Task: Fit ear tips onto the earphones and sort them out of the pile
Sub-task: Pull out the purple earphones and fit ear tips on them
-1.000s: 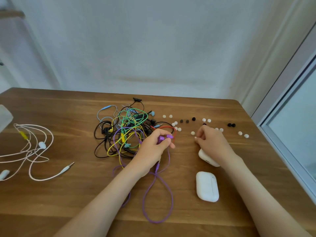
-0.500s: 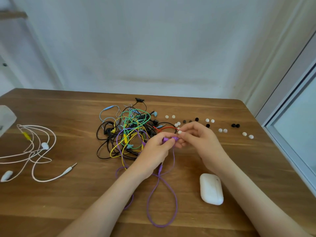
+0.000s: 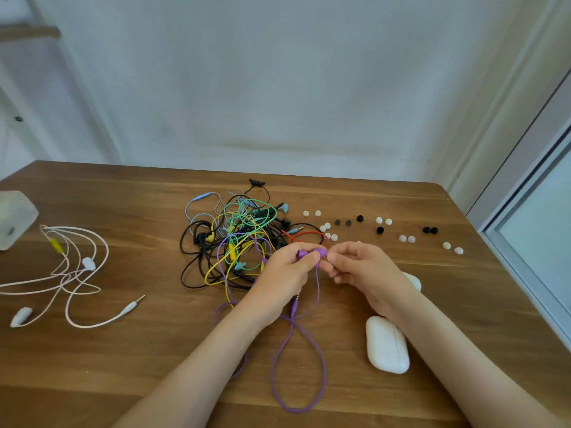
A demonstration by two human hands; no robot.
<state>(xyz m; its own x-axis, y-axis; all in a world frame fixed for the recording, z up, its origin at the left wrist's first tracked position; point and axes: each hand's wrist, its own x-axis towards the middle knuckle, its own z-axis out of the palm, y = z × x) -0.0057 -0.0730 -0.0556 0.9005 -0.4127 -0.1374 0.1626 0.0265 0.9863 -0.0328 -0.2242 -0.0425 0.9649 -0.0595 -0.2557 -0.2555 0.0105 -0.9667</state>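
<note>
My left hand (image 3: 285,274) pinches the purple earbuds (image 3: 312,252) just in front of the tangled pile of coloured earphones (image 3: 234,239). Their purple cable (image 3: 296,366) hangs down and loops on the table toward me. My right hand (image 3: 360,268) meets the buds from the right, fingertips pinched against the bud's end; a small ear tip there is mostly hidden by the fingers. Several loose white and black ear tips (image 3: 380,225) lie scattered in a row behind my hands.
A white earphone set (image 3: 71,273) lies apart at the left, beside a translucent box (image 3: 14,219) at the table's left edge. A white charging case (image 3: 386,344) lies by my right forearm; another white case (image 3: 414,281) peeks out behind my right wrist. A window frame runs along the right.
My right hand left the ear tips on the table and came across to the purple bud held by my left hand. Both hands now meet in front of the pile.
</note>
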